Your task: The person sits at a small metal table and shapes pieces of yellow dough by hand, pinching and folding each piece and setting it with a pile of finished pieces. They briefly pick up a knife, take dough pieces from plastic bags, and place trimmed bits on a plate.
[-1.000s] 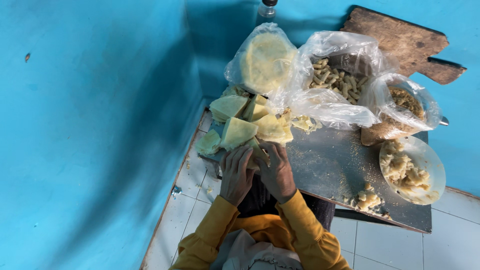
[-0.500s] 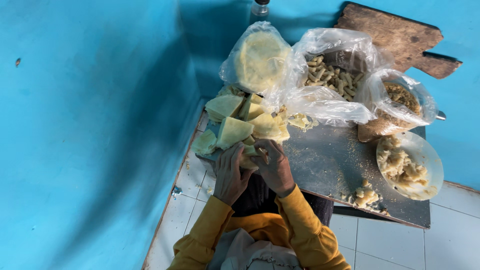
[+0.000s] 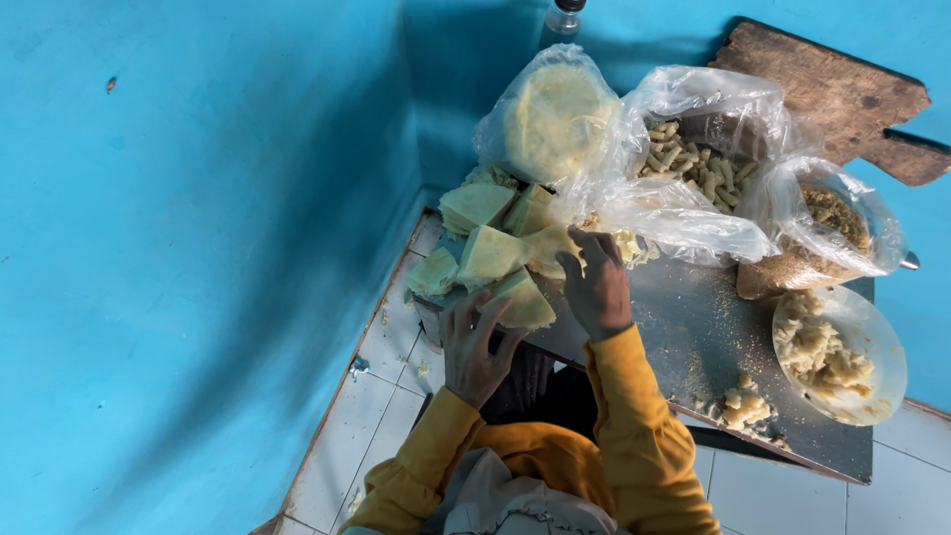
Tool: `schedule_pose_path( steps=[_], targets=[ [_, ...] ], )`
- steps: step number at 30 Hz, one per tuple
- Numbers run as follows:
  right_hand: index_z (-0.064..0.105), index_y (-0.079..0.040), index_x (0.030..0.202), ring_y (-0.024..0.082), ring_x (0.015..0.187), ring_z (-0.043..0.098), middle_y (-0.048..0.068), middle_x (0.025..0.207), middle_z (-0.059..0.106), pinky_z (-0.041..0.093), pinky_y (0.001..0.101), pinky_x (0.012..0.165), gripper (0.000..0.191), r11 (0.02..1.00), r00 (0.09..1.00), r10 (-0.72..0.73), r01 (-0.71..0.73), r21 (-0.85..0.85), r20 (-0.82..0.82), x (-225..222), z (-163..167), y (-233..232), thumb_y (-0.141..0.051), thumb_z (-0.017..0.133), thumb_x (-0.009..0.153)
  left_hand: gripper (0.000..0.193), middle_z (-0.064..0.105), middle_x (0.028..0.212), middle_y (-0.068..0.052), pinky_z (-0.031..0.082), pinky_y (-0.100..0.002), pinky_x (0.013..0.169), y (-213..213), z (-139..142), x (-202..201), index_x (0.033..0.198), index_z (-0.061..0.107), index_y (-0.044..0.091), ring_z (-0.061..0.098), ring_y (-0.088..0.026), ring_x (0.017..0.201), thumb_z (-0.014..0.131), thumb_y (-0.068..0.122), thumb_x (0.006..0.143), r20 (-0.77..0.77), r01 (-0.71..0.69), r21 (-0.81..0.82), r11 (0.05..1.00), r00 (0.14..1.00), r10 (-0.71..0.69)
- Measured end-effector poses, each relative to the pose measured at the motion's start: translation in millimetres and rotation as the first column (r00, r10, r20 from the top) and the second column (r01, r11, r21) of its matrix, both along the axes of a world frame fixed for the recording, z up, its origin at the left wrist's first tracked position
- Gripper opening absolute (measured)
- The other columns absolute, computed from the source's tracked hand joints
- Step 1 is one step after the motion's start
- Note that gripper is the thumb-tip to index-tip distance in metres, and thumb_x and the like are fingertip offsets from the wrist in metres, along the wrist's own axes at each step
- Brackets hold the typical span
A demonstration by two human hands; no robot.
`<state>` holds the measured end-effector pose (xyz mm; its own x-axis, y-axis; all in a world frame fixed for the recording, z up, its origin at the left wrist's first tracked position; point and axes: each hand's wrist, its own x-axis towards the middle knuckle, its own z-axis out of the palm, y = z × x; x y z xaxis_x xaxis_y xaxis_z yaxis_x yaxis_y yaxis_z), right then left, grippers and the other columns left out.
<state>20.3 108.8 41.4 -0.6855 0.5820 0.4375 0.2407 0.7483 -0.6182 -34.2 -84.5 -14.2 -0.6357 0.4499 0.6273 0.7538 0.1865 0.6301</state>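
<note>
**K:** While the left hand (image 3: 474,349) has that folded yellow wrapper (image 3: 523,302) at the near-left edge of the metal table (image 3: 693,337), how secure is it?

**R:** Not very, I'd say. Fingers are spread wide and laid against it from below and the side, not curled shut around it. The wrapper overhangs the table edge, with white tiled floor (image 3: 396,396) straight beneath. Any slip and it probably drops there.

**K:** Right hand?

**R:** Right hand (image 3: 597,282) is further in, fingers bent down onto the heap of folded wrappers (image 3: 490,233), touching a piece beside the loose edge of a clear bag. Can't tell if it's actually pinching anything; the back of the hand hides the fingertips.

**K:** Other risks?

**R:** The heap is stacked loosely and tilted in the table's far-left corner, right against the blue wall (image 3: 198,248). Pulling one piece could slide its neighbours off the same edge. Clear plastic bag (image 3: 693,208) with the small rolled pieces sags open just beside the right hand, so a sleeve could drag it.

**K:** Filling?

**R:** Plate (image 3: 872,342) of pale filling sits at the far right, half off the table edge. A lump of filling (image 3: 743,404) lies on the near rim too. Both well apart from the hands, but a bump to the table might tip them.
</note>
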Motion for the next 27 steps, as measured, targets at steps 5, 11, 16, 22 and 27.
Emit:
schedule_pose_path(
  steps=[5,11,16,22,27],
  targets=[
    [0.060,0.000,0.114,0.038,0.105,0.057,0.017,0.108,0.060,0.046,0.0469,0.094,0.048,0.990,0.994,-0.052,0.038,0.136,0.097,-28,-5,6,-0.023,0.086,0.080,0.042,0.058,0.128,-0.011,0.042,-0.049,0.104,2,-1,2,0.123,0.068,0.013,0.052,-0.036,0.121,0.081,0.028,0.086,0.009,-0.022,0.018,1.000,1.000,0.022],
    [0.054,-0.002,0.114,0.030,0.093,0.064,0.014,0.101,0.064,0.052,0.0416,0.082,0.051,0.986,1.000,0.006,-0.002,-0.168,0.022,-30,-6,2,-0.015,0.085,0.077,0.053,0.056,0.128,-0.018,0.042,-0.049,0.105,5,-4,5,0.128,0.055,0.002,0.052,-0.038,0.123,0.076,0.035,0.092,0.185,-0.159,0.049,0.986,0.972,0.148],
    [0.062,-0.004,0.123,0.022,0.096,0.069,0.013,0.108,0.071,0.059,0.0300,0.080,0.043,0.833,0.984,0.157,-0.180,-0.524,-0.088,-21,-8,22,-0.009,0.080,0.084,0.071,0.056,0.119,-0.022,0.041,-0.051,0.099,12,2,3,0.130,0.051,-0.005,0.052,-0.039,0.113,0.078,0.044,0.086,0.226,-0.168,-0.085,0.982,0.957,0.183],
    [0.060,-0.002,0.123,0.023,0.098,0.071,0.015,0.114,0.071,0.061,0.0328,0.083,0.035,0.640,0.972,0.082,-0.219,-0.736,-0.219,28,-12,28,-0.008,0.070,0.090,0.071,0.055,0.107,-0.022,0.042,-0.051,0.093,13,8,-7,0.118,0.052,-0.006,0.052,-0.040,0.103,0.079,0.050,0.084,0.284,-0.096,-0.289,0.953,0.942,0.181],
    [0.060,-0.001,0.121,0.022,0.095,0.068,0.015,0.110,0.070,0.058,0.0337,0.083,0.034,0.584,0.981,-0.048,-0.123,-0.803,-0.186,55,-28,10,-0.004,0.068,0.088,0.062,0.055,0.110,-0.022,0.043,-0.051,0.090,20,2,6,0.118,0.051,-0.003,0.054,-0.040,0.103,0.080,0.041,0.085,0.270,-0.099,-0.208,0.973,0.950,0.155]
  ],
)
